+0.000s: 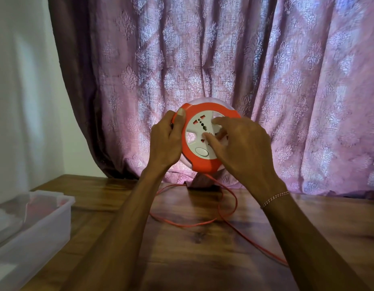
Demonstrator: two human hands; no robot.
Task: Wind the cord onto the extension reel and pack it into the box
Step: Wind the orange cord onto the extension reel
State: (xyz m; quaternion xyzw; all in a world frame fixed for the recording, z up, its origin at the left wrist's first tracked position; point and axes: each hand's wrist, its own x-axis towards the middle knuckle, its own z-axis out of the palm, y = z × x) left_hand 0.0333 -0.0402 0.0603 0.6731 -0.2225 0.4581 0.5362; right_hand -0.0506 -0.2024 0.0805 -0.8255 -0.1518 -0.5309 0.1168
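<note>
Head view: my left hand (167,141) gripped the reel (205,139) rim; right hand (242,148) fingers pressed its face, hiding sockets; cord (228,206) ran off-frame.

Two bare forearms with no sleeves in view, left hand (165,141) without rings or bands, right hand (242,148) likewise ringless, thin red-and-white beaded bracelet (275,199) around the right wrist
</note>
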